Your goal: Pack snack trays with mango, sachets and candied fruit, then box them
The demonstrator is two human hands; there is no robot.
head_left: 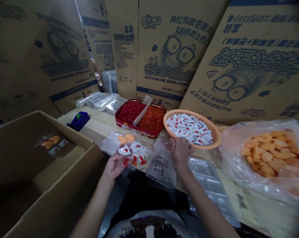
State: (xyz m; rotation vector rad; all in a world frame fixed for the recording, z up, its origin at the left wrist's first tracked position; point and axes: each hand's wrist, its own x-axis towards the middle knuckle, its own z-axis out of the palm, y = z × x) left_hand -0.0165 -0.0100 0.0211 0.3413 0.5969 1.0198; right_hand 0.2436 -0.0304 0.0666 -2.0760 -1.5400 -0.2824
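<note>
My left hand point(114, 167) grips the edge of a clear plastic packet point(131, 155) holding orange dried fruit pieces, red pieces and small white sachets. My right hand point(180, 153) sits at the near rim of an orange woven basket point(192, 129) heaped with white-and-red sachets. Its fingers are bunched, and whether they hold a sachet is hidden. Just left of that hand lies a clear plastic tray point(161, 163). A red tin point(140, 117) with a divider holds dark red pieces and orange-red pieces. A plastic bag point(265, 158) holds orange dried fruit.
An open cardboard box point(40, 165) stands at the left, with a blue tape dispenser point(78, 121) on the wooden table point(102, 127) behind it. Stacked clear trays point(208, 185) lie at the near right. Printed cartons point(164, 49) wall the far side, with clear packs point(99, 100) against them.
</note>
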